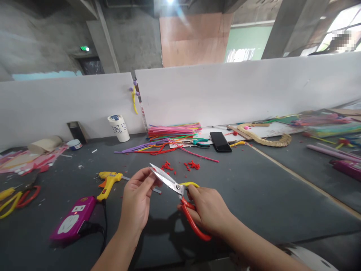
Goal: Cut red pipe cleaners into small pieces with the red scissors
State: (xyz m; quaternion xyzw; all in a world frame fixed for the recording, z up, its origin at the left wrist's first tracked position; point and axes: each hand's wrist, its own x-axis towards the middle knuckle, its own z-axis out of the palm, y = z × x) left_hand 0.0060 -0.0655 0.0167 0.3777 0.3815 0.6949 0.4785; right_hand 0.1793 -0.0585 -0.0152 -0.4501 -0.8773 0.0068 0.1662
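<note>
My right hand (208, 209) grips a pair of scissors (170, 181) with a red handle loop; a yellow part shows just above the fingers. The silver blades point up and left, almost together, with their tips at the fingers of my left hand (137, 195). Those left fingers are pinched together, and whatever they hold is hidden behind the fingers and blades. Small red fuzzy clippings (193, 165) lie on the dark table just beyond the blades. A yellow hot glue gun (110, 183) rests left of my left hand.
A purple power strip (75, 218) with a black cord sits at the left front. Bundled coloured pipe cleaners (175, 131), pliers (201, 142) and a black phone (220, 142) lie toward the back, near the white partition (242, 90). A white roll (118, 128) stands at back left.
</note>
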